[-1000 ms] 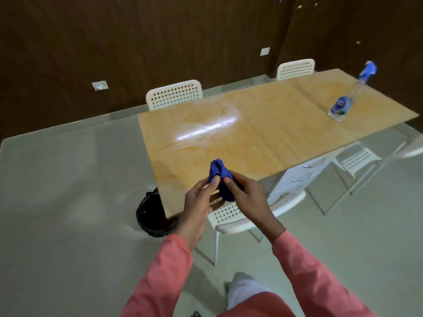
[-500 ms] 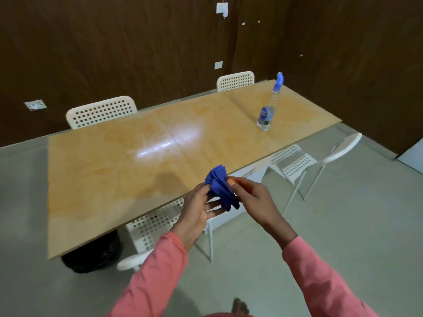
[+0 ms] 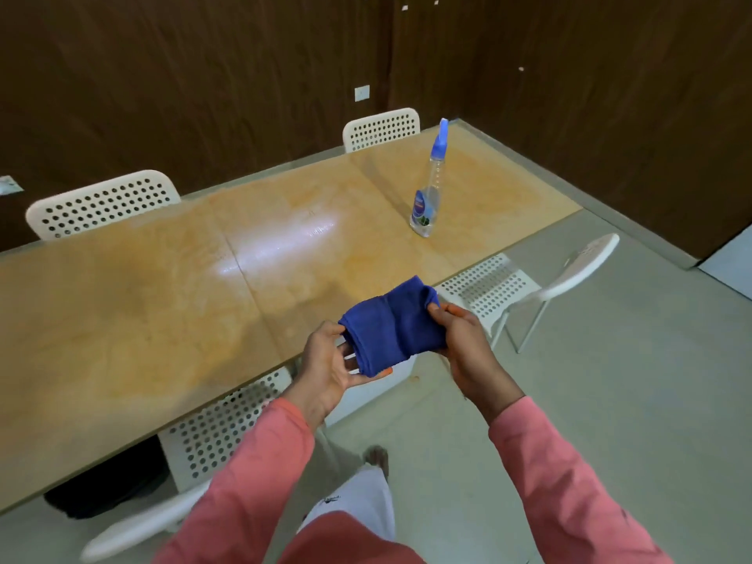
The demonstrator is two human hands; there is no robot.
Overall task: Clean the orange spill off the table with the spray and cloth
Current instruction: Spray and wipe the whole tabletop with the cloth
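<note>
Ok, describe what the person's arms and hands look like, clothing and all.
Both arms wear long salmon-pink sleeves ending at the wrists: left sleeve, right sleeve. The left hand and right hand are bare: no gloves, rings or watch visible. The nails look orange-tinted.

A blue cloth (image 3: 392, 325) is folded, held up in the air. The spray (image 3: 428, 189) stands upright on the orange-stained surface (image 3: 171, 303).

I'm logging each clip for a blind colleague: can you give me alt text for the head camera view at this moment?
Two hands in pink sleeves hold a blue cloth above the near edge of an orange-stained table: left hand underneath, right hand pinching its end. A blue-capped spray bottle stands upright, untouched, near the far right end. White perforated chairs surround it.
</note>
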